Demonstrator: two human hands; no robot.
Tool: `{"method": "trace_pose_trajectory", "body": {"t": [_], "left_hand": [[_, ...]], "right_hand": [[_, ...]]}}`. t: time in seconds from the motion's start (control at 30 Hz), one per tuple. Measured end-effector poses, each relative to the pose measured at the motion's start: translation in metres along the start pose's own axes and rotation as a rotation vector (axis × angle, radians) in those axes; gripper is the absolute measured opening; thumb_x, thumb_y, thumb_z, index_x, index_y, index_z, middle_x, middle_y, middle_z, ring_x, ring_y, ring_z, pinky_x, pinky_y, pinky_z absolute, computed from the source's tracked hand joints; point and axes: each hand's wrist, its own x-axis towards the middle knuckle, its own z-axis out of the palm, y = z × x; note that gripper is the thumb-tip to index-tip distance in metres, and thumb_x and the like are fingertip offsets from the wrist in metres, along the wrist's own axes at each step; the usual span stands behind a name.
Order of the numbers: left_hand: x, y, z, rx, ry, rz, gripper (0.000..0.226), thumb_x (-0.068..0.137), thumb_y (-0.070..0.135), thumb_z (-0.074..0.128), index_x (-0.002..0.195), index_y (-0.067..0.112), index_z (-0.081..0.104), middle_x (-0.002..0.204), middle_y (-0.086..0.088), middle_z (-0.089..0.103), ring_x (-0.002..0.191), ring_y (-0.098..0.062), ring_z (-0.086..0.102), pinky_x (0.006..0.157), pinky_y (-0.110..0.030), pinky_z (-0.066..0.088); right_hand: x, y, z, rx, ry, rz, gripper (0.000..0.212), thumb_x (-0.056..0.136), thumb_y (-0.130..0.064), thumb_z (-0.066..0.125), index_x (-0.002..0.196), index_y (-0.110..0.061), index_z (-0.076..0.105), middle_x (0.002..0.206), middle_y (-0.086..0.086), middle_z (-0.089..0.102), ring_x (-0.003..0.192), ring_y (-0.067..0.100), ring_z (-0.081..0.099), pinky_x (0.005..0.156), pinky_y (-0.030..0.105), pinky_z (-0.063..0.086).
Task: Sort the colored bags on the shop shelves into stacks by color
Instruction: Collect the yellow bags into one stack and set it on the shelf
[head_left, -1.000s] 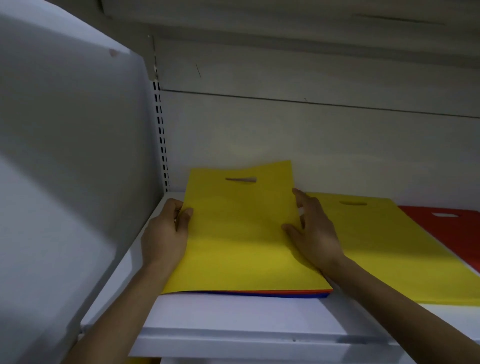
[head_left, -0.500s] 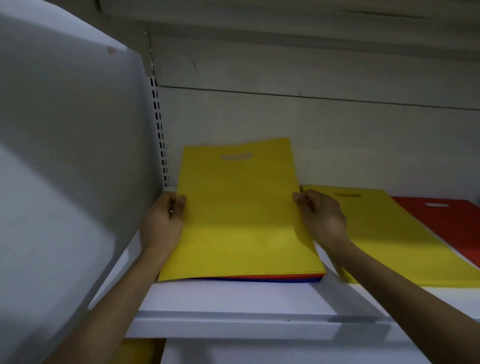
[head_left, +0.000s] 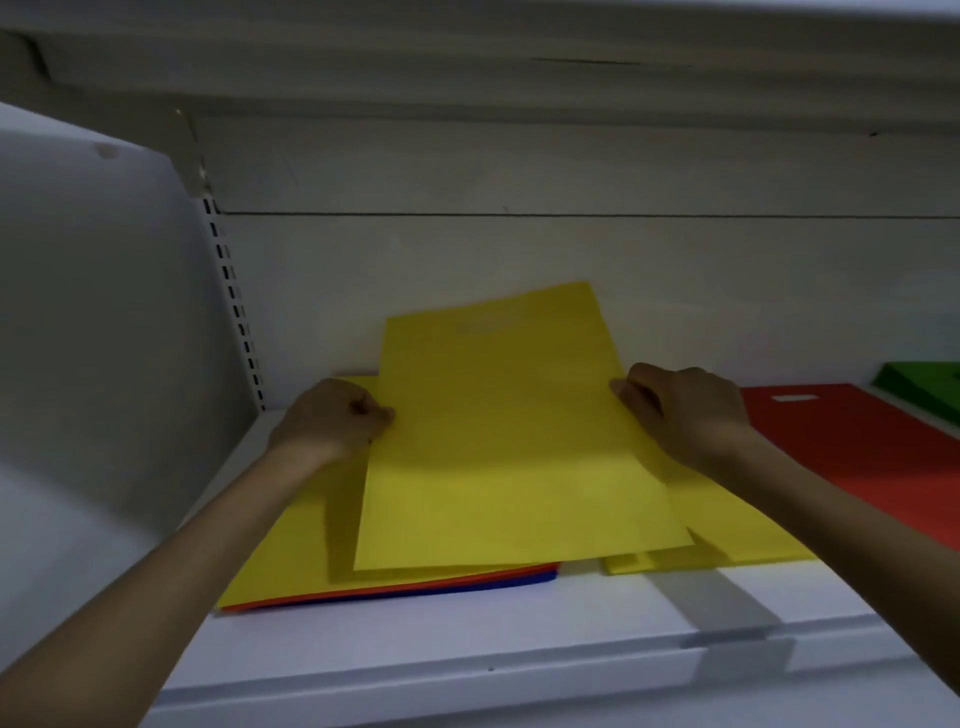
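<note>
Both hands, L (head_left: 332, 415) & R (head_left: 685, 410), are curled, pinching yellow bag (head_left: 509, 441) by its side edges; it's held tilted above mixed stack (head_left: 291, 571), w/ red bag (head_left: 872, 457) R of stack.

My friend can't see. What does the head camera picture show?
A left hand and a right hand pinch the side edges of a flat yellow bag, held over a pile of yellow, orange and blue bags on a white shelf. A flat red bag lies farther right.
</note>
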Motion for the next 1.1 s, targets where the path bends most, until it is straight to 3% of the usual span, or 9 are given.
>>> {"method": "trace_pose_trajectory", "body": {"t": [0.1,0.17,0.23,0.33,0.4,0.63,0.9,1.1], "left_hand": [[-0.002,0.032,0.020,0.149,0.053,0.057,0.020,0.087,0.036,0.062,0.080,0.019,0.067,0.099,-0.004,0.068,0.091,-0.024,0.063,0.078,-0.039,0.052],[-0.001,0.055,0.031,0.103,0.103,0.081,0.014,0.084,0.035,0.065,0.074,0.028,0.061,0.102,0.000,0.068,0.095,-0.022,0.063,0.079,-0.038,0.052],[0.002,0.075,0.041,0.021,0.101,0.086,0.021,0.082,0.034,0.068,0.067,0.028,0.055,0.094,0.001,0.068,0.090,-0.022,0.064,0.076,-0.037,0.052],[0.003,0.103,0.060,0.017,0.094,0.092,0.026,0.084,0.037,0.066,0.067,0.028,0.050,0.074,0.009,0.059,0.082,-0.021,0.061,0.066,-0.031,0.046],[0.000,0.121,0.077,0.069,0.118,0.120,0.024,0.088,0.039,0.061,0.072,0.028,0.048,0.075,0.009,0.059,0.081,-0.021,0.061,0.064,-0.031,0.045],[-0.006,0.153,0.128,0.162,0.105,0.118,0.017,0.094,0.038,0.052,0.087,0.024,0.051,0.085,0.002,0.063,0.081,-0.021,0.060,0.066,-0.034,0.048],[-0.004,0.154,0.157,0.300,0.046,0.009,0.019,0.095,0.042,0.051,0.083,0.027,0.049,0.070,0.007,0.053,0.068,-0.013,0.054,0.056,-0.026,0.036],[-0.005,0.158,0.164,0.379,0.018,-0.065,0.016,0.093,0.044,0.051,0.093,0.029,0.053,0.083,0.008,0.056,0.074,-0.012,0.053,0.060,-0.024,0.040]], "right_hand": [[-0.003,0.027,0.001,0.014,-0.052,0.096,0.035,0.100,-0.046,0.036,0.091,-0.018,0.055,0.079,0.006,0.061,0.073,0.028,0.059,0.053,0.029,0.031],[-0.002,0.050,-0.001,0.277,-0.101,0.214,0.031,0.097,-0.041,0.048,0.087,-0.014,0.061,0.083,0.006,0.063,0.074,0.026,0.058,0.056,0.031,0.038],[-0.002,0.077,-0.002,0.504,-0.082,0.303,0.021,0.093,-0.033,0.059,0.086,-0.015,0.066,0.092,0.005,0.066,0.082,0.025,0.061,0.063,0.033,0.046],[-0.007,0.114,0.001,0.595,-0.070,0.362,0.010,0.088,-0.026,0.067,0.083,-0.018,0.067,0.093,0.006,0.067,0.086,0.024,0.063,0.070,0.035,0.049],[-0.009,0.136,0.005,0.634,-0.086,0.398,0.009,0.087,-0.022,0.068,0.079,-0.018,0.066,0.095,0.004,0.069,0.091,0.022,0.064,0.079,0.040,0.053],[-0.015,0.185,0.029,0.539,-0.179,0.388,0.017,0.087,-0.033,0.066,0.072,-0.030,0.058,0.089,-0.004,0.064,0.081,0.017,0.061,0.070,0.036,0.051],[-0.020,0.196,0.063,0.366,-0.293,0.329,0.016,0.090,-0.040,0.060,0.078,-0.030,0.056,0.088,-0.008,0.054,0.093,0.019,0.058,0.070,0.028,0.038],[-0.025,0.205,0.077,0.425,-0.319,0.322,0.019,0.088,-0.041,0.061,0.075,-0.029,0.054,0.089,-0.006,0.057,0.094,0.020,0.058,0.074,0.032,0.045]]}}
